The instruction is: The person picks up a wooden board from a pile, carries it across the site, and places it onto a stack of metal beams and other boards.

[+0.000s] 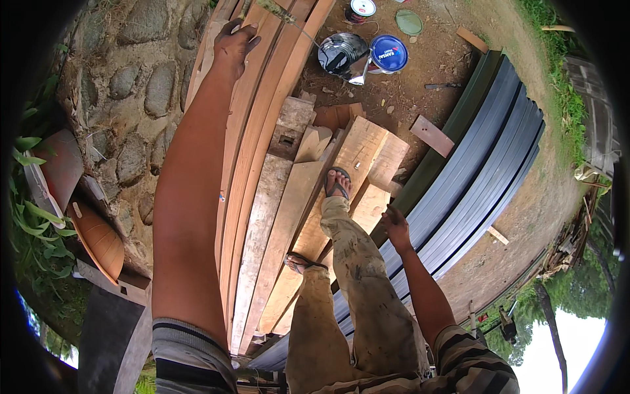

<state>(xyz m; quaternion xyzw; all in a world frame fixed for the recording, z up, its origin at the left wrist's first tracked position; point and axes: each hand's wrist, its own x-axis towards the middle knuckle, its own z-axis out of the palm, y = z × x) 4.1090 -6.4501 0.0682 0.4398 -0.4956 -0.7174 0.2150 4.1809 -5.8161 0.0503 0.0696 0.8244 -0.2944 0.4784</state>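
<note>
My left hand reaches far forward over a row of long reddish-brown boards. Its fingers are spread and bent a little, with nothing visible in them. Just beyond its fingertips lies a thin stick, and a thin wire runs from there towards an open can of dark glossy paint. My right hand hangs low on the right, beside the edge of a dark green board. Its fingers are loosely curled and apart, and no object shows in them. Whether it touches the board is unclear.
My sandalled feet stand on thick pale timbers. Grey painted boards lie to the right. A blue lid, a smaller tin and a green disc sit on the dirt ahead. A stone wall borders the left.
</note>
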